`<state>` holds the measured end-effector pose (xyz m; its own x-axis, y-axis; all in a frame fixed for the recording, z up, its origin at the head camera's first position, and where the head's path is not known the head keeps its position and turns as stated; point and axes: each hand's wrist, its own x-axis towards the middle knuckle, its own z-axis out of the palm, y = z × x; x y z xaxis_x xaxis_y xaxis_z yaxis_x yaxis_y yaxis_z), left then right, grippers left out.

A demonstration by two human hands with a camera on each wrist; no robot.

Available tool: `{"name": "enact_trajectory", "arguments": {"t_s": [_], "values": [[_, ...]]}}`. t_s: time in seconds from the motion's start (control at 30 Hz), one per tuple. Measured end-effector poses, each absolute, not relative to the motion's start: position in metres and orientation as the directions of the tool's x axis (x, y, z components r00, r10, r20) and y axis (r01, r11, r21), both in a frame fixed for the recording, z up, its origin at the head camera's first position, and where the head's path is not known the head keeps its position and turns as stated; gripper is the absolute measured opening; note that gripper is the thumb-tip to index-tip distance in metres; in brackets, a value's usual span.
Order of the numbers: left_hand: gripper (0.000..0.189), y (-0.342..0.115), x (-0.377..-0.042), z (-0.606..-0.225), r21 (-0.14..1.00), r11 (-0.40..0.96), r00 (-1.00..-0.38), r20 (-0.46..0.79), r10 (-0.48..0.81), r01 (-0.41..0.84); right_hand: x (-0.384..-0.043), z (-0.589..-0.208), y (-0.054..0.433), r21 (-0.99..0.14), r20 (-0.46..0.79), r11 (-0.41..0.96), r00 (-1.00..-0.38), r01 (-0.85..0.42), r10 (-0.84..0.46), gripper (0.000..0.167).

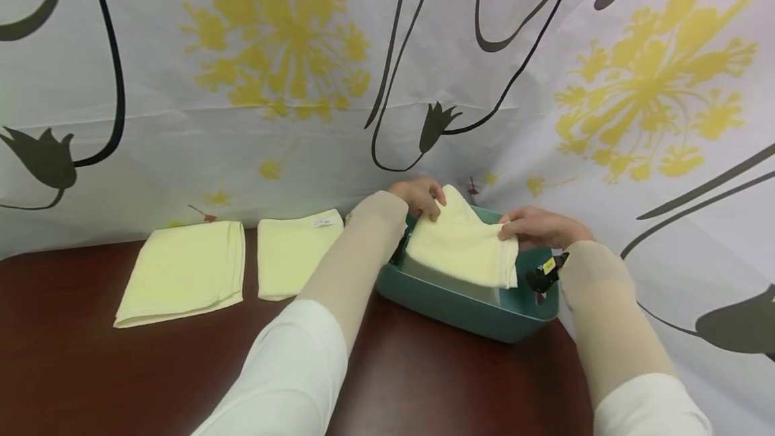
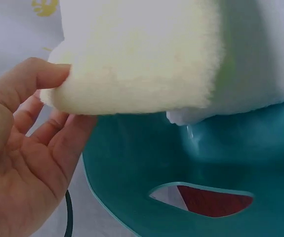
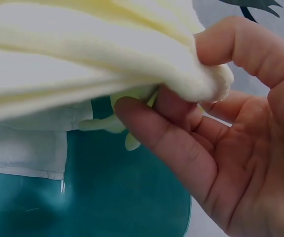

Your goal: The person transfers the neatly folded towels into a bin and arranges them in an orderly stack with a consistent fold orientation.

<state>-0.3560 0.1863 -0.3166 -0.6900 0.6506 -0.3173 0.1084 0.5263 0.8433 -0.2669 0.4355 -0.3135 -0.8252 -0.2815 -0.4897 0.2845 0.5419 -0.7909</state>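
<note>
A folded pale yellow towel [image 1: 463,241] is held between both hands over a teal plastic basket [image 1: 448,308]. My left hand [image 1: 419,196] pinches its left edge, thumb on top and fingers beneath, as the left wrist view shows of the towel [image 2: 137,59]. At the opposite edge my right hand [image 1: 539,227] grips the towel [image 3: 82,54] between thumb and fingers. Below it, a white folded cloth [image 3: 28,143] lies inside the basket; in the head view the held towel hides most of it.
Two more folded yellow towels lie on the dark red-brown table to the left: a larger towel [image 1: 181,271] and a smaller towel [image 1: 297,254] with a white tag. A patterned curtain [image 1: 339,147] hangs behind the table. The basket has a handle slot [image 2: 206,200] in its wall.
</note>
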Motion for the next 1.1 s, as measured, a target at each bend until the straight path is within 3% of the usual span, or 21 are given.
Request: {"name": "enact_trajectory", "arguments": {"t_s": [0.3, 0.5, 0.67, 0.8, 0.9, 1.1], "values": [[0.025, 0.192, -0.354, -0.323, 0.778, 0.608, -0.647, -0.385, 0.658, 0.156, -0.263, -0.317, 0.431, -0.781, -0.549, 0.532, -0.765, 0.326, -0.337, 0.014], [0.024, 0.202, -0.348, -0.338, 0.76, 0.632, -0.624, -0.422, 0.658, 0.153, -0.251, -0.331, 0.436, -0.751, -0.599, 0.524, -0.748, 0.401, -0.287, 0.013], [0.022, 0.189, -0.352, -0.348, 0.72, 0.673, -0.645, -0.435, 0.628, 0.169, -0.258, -0.342, 0.423, -0.745, -0.62, 0.53, -0.712, 0.405, -0.328, 0.016], [0.025, 0.171, -0.358, -0.36, 0.727, 0.681, -0.647, -0.477, 0.595, 0.091, -0.268, -0.35, 0.405, -0.725, -0.634, 0.58, -0.69, 0.372, -0.349, 0.016], [0.027, 0.157, -0.362, -0.367, 0.74, 0.673, -0.652, -0.501, 0.569, 0.019, -0.276, -0.353, 0.394, -0.708, -0.642, 0.609, -0.685, 0.358, -0.344, 0.016], [0.026, 0.143, -0.362, -0.372, 0.747, 0.664, -0.68, -0.47, 0.563, 0.033, -0.286, -0.363, 0.385, -0.683, -0.647, 0.645, -0.693, 0.341, -0.319, 0.018]]}}
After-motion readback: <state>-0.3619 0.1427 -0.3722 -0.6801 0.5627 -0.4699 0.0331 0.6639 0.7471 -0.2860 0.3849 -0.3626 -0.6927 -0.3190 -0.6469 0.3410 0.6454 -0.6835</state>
